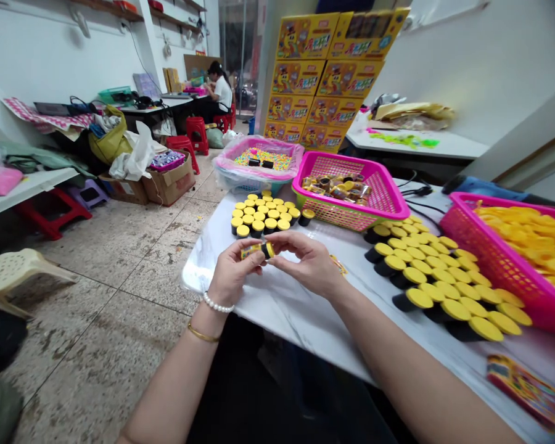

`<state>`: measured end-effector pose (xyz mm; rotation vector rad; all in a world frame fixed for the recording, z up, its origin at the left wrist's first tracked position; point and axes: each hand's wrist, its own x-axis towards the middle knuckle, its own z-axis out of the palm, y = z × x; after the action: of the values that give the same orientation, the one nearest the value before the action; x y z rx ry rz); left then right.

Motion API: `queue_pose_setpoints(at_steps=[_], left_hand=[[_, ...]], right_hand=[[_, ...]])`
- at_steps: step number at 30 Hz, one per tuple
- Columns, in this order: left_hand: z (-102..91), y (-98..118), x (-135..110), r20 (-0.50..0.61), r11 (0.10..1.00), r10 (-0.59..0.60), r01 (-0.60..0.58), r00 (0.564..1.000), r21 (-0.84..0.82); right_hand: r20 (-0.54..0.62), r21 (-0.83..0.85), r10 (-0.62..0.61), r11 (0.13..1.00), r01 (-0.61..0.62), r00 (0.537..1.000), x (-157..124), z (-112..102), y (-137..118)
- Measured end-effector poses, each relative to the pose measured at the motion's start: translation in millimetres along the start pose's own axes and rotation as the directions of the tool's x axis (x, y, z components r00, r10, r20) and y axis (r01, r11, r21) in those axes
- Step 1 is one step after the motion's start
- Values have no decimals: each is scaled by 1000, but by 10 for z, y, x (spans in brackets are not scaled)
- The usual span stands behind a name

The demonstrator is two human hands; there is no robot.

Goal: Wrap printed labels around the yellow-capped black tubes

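Note:
My left hand (235, 265), wearing a pearl bracelet and a gold bangle, is closed around a small black-and-yellow tub (267, 250) held on its side above the table's near edge. The thumb and fingers of my right hand (308, 262) pinch the tub's right end. Just beyond my hands stands a group of black tubs with yellow lids (259, 216), lids up. A larger group of the same lidded tubs (435, 271) fills the table to the right. Beside my right hand lies a small yellow-orange ring-like piece (338, 265).
A pink basket (383, 185) holds wrapped brown-and-yellow pieces. Left of it, a plastic-lined basket (222, 161) contains colourful beads and black tubs. Another pink basket (472, 240) holds yellow rings. A printed packet (527, 388) lies near right. Yellow cartons (300, 80) stand stacked behind; a person (222, 92) sits far off.

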<state>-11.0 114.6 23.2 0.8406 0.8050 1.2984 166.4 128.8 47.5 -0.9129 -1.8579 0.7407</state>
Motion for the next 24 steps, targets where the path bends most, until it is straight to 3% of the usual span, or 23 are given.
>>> queue_pose_setpoints(at_steps=[3,9,14,16,18,21,24], left_hand=[[10,14,7,3,998,-47,47,999,-52],[13,-10,4,26,994,68,-70,997,81],[-13,-3,4,26,1000,-14,13,1000,12],[-9,0,-6,18,993,56,-58,998,101],[8,3,-17,5,965,150,-148,989,216],[35,4,-17,-4,939,176,-167,984,300],[26,-7,16,-45,969,78,-65,996,239]], right_hand=[[-23,-101,-88,991,85,996,-2,-30,25],[-28,-107,-163,981,159,986,2,-12,59],[-19,-145,-193,971,188,981,-9,26,30],[-58,-67,-98,993,94,994,-16,86,30],[-52,120,104,988,-97,993,-18,160,46],[32,349,327,882,-318,944,-7,220,88],[-88,303,252,929,-215,964,14,166,118]])
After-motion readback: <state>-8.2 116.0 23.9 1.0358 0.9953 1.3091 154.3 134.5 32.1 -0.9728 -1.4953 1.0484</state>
